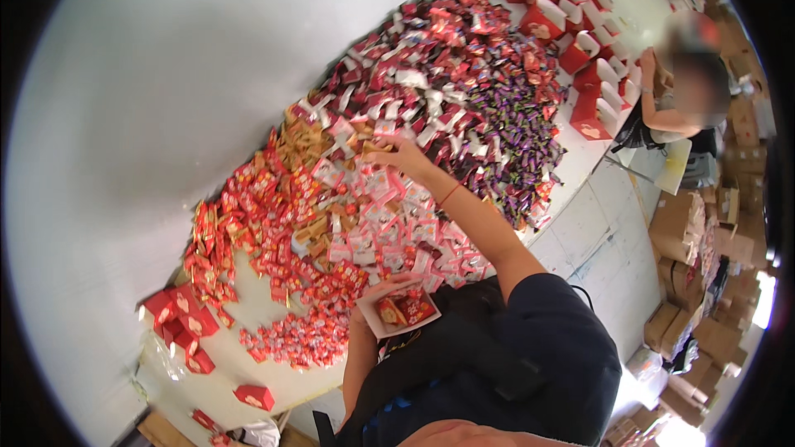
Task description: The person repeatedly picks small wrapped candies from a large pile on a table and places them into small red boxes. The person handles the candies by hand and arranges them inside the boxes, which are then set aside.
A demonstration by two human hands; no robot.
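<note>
My left hand (364, 302) is wrapped round an open paper box (379, 325) close to my body. Red and gold wrapped packets (406, 308) lie inside the box. Stretched out over the heap, my right hand (402, 157) pinches a small tan wrapped packet (375, 147). A red string circles that wrist. Beneath this hand spread pink-and-white packets (377, 190), bordered on the far left by tan packets (305, 142). Beyond lie dark red and white packets (414, 87), and purple ones (517, 120) are to the right.
Red-and-gold packets (257, 199) and small red sweets (302, 339) cover the left of the table (257, 381). Open red boxes (596, 112) stand at the far right near another person (671, 116). More red boxes (180, 319) sit at the left end. Cardboard cartons (675, 223) line the right side.
</note>
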